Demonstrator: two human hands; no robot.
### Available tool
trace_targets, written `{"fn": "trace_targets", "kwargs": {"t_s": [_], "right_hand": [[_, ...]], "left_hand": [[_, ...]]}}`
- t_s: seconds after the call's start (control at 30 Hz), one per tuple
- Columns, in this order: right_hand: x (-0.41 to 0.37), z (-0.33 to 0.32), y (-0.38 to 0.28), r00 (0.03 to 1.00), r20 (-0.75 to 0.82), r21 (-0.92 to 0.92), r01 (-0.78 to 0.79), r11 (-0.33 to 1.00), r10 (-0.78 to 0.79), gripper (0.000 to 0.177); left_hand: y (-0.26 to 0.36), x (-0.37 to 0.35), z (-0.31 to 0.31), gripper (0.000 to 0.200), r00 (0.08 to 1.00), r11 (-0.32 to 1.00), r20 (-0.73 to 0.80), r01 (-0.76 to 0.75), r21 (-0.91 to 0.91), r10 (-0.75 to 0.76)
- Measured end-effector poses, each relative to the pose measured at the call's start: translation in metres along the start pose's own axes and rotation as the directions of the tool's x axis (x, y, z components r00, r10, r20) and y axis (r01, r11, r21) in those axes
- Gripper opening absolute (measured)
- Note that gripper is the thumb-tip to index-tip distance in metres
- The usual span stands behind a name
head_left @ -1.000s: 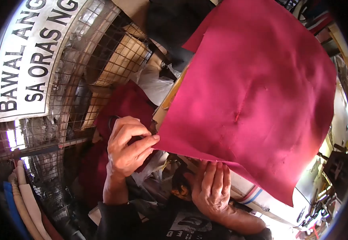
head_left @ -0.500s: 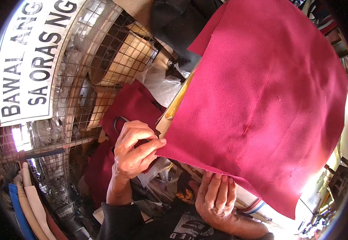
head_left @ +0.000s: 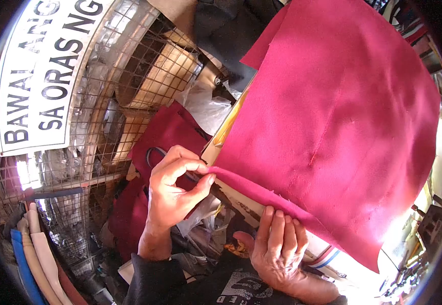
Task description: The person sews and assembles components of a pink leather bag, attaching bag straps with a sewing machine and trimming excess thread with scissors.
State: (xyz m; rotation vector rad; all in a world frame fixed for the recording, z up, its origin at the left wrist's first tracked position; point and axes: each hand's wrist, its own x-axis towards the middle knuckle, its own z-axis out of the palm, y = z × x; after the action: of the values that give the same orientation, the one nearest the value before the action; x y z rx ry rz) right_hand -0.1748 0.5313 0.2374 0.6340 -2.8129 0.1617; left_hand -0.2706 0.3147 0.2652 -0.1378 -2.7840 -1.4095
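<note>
A large sheet of crimson fabric (head_left: 332, 117) fills the upper right of the head view, spread flat with a faint crease line down its middle. My left hand (head_left: 175, 195) pinches its near left corner between thumb and fingers, and the near edge is rolled over into a narrow fold. My right hand (head_left: 277, 249) lies flat with its fingers pressed on that folded edge, further right. Both wrists come out of dark sleeves at the bottom.
More crimson cloth (head_left: 167, 134) with a dark ring-shaped tool lies behind my left hand. A wire mesh (head_left: 109, 101) with a white lettered sign (head_left: 43, 76) stands at the left. Crumpled plastic (head_left: 205, 109), dark cloth (head_left: 226, 30) and hanging garments (head_left: 27, 254) crowd around.
The near edge of the crimson fabric has been turned over into a fold. My right hand has slid up onto that edge, and my left hand has shifted slightly right.
</note>
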Motion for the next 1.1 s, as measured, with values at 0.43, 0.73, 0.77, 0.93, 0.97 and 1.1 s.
{"fn": "trace_targets", "kwargs": {"t_s": [0.43, 0.73, 0.77, 0.93, 0.97, 1.1], "right_hand": [[0.012, -0.008, -0.012, 0.994, 0.043, 0.036, -0.106, 0.994, 0.104, 0.083], [0.013, -0.012, -0.013, 0.995, -0.020, -0.033, -0.096, 0.995, 0.095, 0.089], [0.012, -0.009, -0.013, 0.995, -0.019, -0.037, -0.099, 0.994, 0.099, 0.090], [0.014, -0.010, -0.016, 0.996, -0.016, -0.106, -0.091, 0.990, 0.090, 0.092], [0.016, -0.011, -0.017, 0.995, -0.006, -0.118, -0.096, 0.988, 0.096, 0.092], [0.014, -0.009, -0.018, 0.994, -0.039, -0.130, -0.105, 0.986, 0.100, 0.090]], "left_hand": [[0.008, 0.025, -0.017, 0.015, 0.950, 0.986, 0.270, 0.133, 0.103, -0.156], [-0.002, 0.019, -0.010, 0.011, 0.968, 0.977, 0.186, 0.189, -0.102, -0.168], [-0.010, 0.015, -0.004, 0.010, 0.990, 0.994, 0.110, 0.090, -0.057, -0.083], [0.000, -0.015, 0.019, 0.018, 0.940, 0.896, -0.175, -0.206, 0.393, 0.292], [0.002, -0.022, 0.022, 0.023, 0.878, 0.763, -0.141, -0.307, 0.569, 0.458], [-0.008, -0.046, 0.040, 0.042, 0.810, 0.531, 0.005, -0.389, 0.753, 0.586]]}}
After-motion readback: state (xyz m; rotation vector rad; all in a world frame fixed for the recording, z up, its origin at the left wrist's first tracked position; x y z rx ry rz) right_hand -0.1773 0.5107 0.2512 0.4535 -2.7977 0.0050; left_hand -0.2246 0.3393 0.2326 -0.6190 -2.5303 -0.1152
